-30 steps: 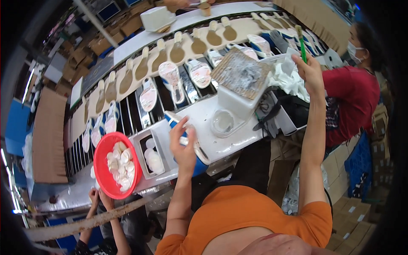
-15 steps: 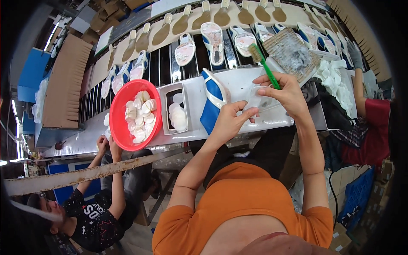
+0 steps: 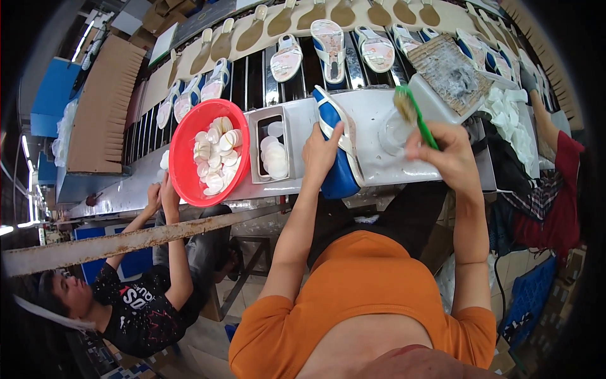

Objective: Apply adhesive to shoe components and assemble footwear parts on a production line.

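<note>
My left hand (image 3: 320, 155) is closed around the side of a blue and white sandal (image 3: 339, 180), which stands tilted at the table's front edge. My right hand (image 3: 447, 155) grips a green-handled brush (image 3: 423, 123), its tan bristles up and to the left. Just beneath the bristles, a clear round piece (image 3: 392, 137) rests on the white tabletop (image 3: 372, 167); whether it is a disc or a shallow dish I cannot tell. Left of the sandal stands a grey box (image 3: 288, 142) of pale round discs (image 3: 274, 158). Beside that box is a red basin (image 3: 178, 148) of similar discs.
Behind the table, rollers carry several sandals (image 3: 328, 50), with a row of brown-centred insoles (image 3: 314, 14) beyond. A smeared, ridged board (image 3: 449, 72) lies over a pale tray at right, near crumpled white cloth (image 3: 508, 117). Co-workers' arms (image 3: 178, 243) reach in at left and right.
My hands have parted; the translucent disc is no longer between their fingers. My left hand has taken hold of the sandal, now closer to me. The brush has tilted and moved right with my right hand.
</note>
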Action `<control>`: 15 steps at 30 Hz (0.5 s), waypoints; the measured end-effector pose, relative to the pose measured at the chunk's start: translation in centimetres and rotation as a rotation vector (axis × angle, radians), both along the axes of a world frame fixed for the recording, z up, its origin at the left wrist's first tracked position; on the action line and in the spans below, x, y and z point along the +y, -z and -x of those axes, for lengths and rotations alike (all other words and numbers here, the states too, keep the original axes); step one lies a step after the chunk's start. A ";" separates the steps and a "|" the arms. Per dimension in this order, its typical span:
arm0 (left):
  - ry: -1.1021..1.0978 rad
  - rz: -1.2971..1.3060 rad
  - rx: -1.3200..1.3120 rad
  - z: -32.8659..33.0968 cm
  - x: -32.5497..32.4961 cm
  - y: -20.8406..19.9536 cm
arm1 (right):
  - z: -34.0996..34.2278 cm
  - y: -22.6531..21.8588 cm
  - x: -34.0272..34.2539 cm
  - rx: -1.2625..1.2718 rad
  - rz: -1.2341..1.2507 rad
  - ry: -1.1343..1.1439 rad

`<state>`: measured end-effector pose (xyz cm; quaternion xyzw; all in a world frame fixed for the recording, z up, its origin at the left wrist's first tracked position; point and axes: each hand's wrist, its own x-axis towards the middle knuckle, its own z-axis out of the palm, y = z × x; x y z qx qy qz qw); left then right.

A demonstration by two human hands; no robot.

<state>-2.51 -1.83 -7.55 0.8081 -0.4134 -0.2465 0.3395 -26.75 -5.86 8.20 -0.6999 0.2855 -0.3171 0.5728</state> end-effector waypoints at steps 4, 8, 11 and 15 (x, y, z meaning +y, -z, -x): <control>0.069 0.031 0.120 -1.4 -0.5 1.6 | 0.5 -0.2 2.1 -0.051 -0.327 -0.246; 0.096 0.419 0.882 0.5 0.9 3.1 | -1.7 2.2 2.7 0.127 -0.211 -0.085; 0.111 0.502 1.141 2.3 1.8 1.5 | -3.3 4.2 2.0 0.117 -0.001 0.047; 0.142 0.515 1.180 3.3 2.6 -0.1 | -3.9 4.9 1.4 0.023 0.196 0.114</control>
